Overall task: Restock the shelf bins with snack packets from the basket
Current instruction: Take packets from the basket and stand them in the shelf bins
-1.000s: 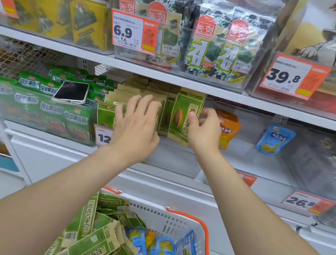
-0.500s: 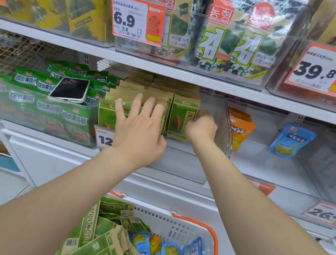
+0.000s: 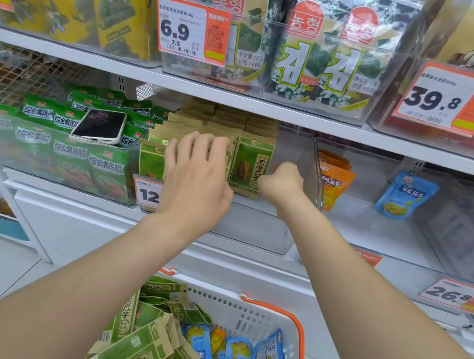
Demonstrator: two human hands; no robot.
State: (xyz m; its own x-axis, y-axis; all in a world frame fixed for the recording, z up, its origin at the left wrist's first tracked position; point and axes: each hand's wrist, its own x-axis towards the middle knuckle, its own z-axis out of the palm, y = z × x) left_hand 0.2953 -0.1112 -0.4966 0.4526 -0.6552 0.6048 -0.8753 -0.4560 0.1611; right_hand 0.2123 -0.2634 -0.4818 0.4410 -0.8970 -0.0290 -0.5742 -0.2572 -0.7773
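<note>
A clear shelf bin (image 3: pixel 299 156) holds rows of green-and-tan seed packets. My left hand (image 3: pixel 198 175) lies over the tops of the left rows with its fingers spread and fairly straight, pressing them back. The front right seed packet (image 3: pixel 249 166) stands upright. My right hand (image 3: pixel 282 184) is curled at its lower right corner and pinches that edge. Below, the white basket (image 3: pixel 298 332) with orange handles holds more green seed packets (image 3: pixel 139 344), blue packets (image 3: pixel 240 355) and a few orange ones.
A phone (image 3: pixel 101 125) lies on green crisp packets (image 3: pixel 43 141) in the left bin. Right-hand bins hold orange packets (image 3: pixel 333 180) and one blue packet (image 3: pixel 406 197). The upper shelf (image 3: pixel 266 109) overhangs, carrying seaweed packs (image 3: pixel 316 56) and price tags.
My right hand has slid down from the front packet's top to its lower right corner, and the packet now stands deeper in the bin. My left hand has stayed on the packet rows.
</note>
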